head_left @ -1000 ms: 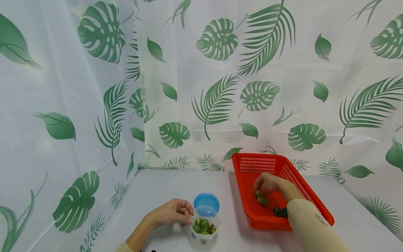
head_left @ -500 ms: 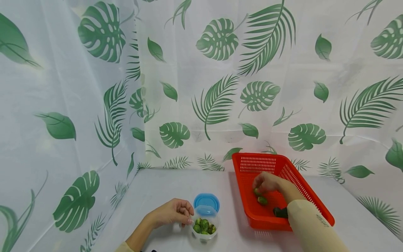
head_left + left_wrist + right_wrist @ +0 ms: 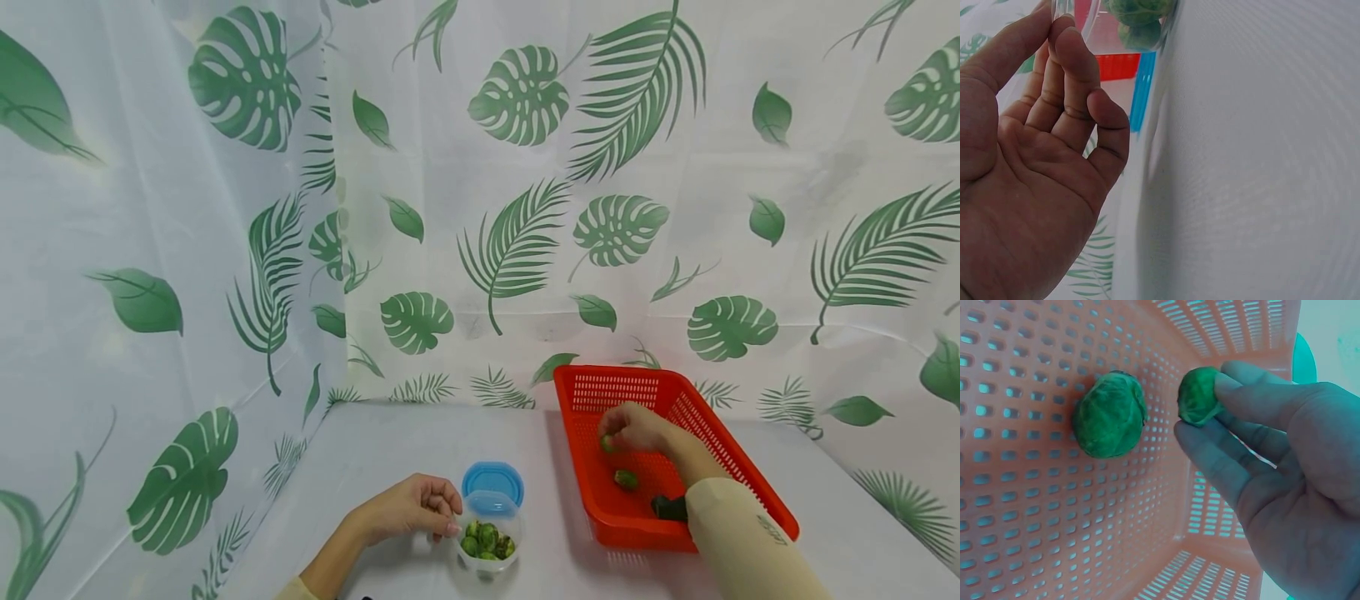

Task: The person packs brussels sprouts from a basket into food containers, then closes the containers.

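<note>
My right hand (image 3: 634, 427) pinches a Brussels sprout (image 3: 1199, 396) between thumb and fingers, inside the red basket (image 3: 581, 492). Another Brussels sprout (image 3: 1110, 415) lies on the basket floor beside it. At the left, my left hand (image 3: 420, 505) pinches the rim of a clear plastic container (image 3: 487, 566) with thumb and fingertips. Several Brussels sprouts (image 3: 487, 535) sit inside that container, which stands upright on the table. In the left wrist view, the left hand (image 3: 1041, 150) shows its palm, and its fingertips are at the container's edge.
Behind the clear container lies a blue lid (image 3: 492, 479). A dark object (image 3: 669, 507) in the basket is partly hidden by the right sleeve (image 3: 738, 525). White cloth printed with green leaves hangs behind and at the left of the white table (image 3: 390, 442).
My right hand has lifted the pinched Brussels sprout slightly up and away from the other one in the basket. The left hand and container stay put.
</note>
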`<state>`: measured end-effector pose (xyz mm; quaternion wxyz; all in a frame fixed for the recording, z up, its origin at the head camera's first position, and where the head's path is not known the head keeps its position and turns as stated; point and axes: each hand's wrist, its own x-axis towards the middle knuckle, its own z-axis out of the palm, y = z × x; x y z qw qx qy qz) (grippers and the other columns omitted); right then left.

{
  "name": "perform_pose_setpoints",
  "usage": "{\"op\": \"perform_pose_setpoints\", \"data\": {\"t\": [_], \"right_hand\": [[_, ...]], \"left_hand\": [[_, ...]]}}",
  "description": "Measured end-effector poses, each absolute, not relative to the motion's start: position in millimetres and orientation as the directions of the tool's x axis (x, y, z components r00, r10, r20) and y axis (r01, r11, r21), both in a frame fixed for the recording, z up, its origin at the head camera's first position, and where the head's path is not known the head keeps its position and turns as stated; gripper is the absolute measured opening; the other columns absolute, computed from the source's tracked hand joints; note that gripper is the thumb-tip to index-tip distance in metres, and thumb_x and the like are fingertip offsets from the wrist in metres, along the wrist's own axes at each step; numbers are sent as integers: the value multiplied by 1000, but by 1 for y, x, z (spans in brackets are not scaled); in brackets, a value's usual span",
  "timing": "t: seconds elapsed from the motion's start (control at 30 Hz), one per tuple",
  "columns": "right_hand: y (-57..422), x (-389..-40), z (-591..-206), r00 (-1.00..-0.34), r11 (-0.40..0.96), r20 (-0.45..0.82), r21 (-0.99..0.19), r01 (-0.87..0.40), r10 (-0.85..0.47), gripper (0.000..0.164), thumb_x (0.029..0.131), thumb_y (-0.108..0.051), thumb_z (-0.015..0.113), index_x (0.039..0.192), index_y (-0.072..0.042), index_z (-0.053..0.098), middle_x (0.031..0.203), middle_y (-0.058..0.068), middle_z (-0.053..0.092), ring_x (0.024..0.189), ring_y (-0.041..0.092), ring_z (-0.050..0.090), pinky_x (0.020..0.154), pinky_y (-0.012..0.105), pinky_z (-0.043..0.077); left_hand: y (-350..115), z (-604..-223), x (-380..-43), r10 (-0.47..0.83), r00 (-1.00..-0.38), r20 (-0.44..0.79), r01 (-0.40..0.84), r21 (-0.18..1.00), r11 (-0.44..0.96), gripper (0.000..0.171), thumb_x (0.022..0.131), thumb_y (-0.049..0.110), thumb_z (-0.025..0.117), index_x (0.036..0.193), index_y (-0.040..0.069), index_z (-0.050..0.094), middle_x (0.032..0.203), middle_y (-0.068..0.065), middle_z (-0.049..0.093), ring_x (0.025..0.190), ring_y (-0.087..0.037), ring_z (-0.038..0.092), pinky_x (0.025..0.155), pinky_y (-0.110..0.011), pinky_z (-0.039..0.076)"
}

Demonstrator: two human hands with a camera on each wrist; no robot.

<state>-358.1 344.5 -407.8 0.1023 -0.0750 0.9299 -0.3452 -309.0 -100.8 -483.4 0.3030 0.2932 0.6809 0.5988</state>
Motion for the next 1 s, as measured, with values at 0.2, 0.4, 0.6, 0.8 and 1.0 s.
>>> {"op": "perform_pose_setpoints", "data": {"t": [0.2, 0.4, 0.6, 0.8, 1.0], "right_hand": [[345, -359, -408, -970, 733, -102, -673, -97, -222, 18, 92, -7, 76, 110, -10, 74, 104, 9, 72, 94, 26, 65, 92, 45, 59], [344, -360, -405, -970, 719, -81, -686, -113, -230, 16, 94, -6, 74, 109, -11, 72, 106, 10, 70, 96, 25, 63, 92, 43, 58], [341, -360, -401, -971, 695, -23, -702, -153, -237, 17, 95, -9, 74, 112, -11, 70, 110, 11, 70, 100, 27, 63, 93, 44, 57], [340, -360, -398, -968, 655, 4, -735, -174, -252, 21, 97, -9, 71, 117, -8, 66, 115, 14, 68, 105, 31, 64, 99, 51, 56], [339, -362, -395, -969, 634, 43, -748, -194, -245, 20, 97, -12, 72, 117, -9, 67, 114, 13, 70, 107, 35, 66, 99, 52, 56]], "left_hand": [[-101, -483, -308, 764, -642, -59, 35, 994, 106, 34, 92, 10, 79, 114, -10, 62, 82, 3, 72, 68, -8, 63, 68, -27, 54], [-101, -482, -308, 764, -643, -56, 41, 993, 108, 37, 92, 10, 79, 115, -12, 61, 82, 3, 72, 68, -8, 63, 68, -27, 54], [-100, -481, -308, 762, -645, -68, 36, 992, 120, 30, 93, 7, 77, 115, -9, 62, 82, 3, 72, 69, -8, 63, 68, -26, 54], [-100, -480, -308, 760, -646, -67, 35, 993, 117, 24, 94, 5, 75, 112, -5, 64, 82, 3, 72, 68, -8, 63, 68, -27, 54], [-101, -481, -308, 760, -645, -74, 25, 993, 118, 22, 93, 6, 77, 110, -1, 66, 82, 3, 72, 69, -8, 63, 68, -27, 54]]}}
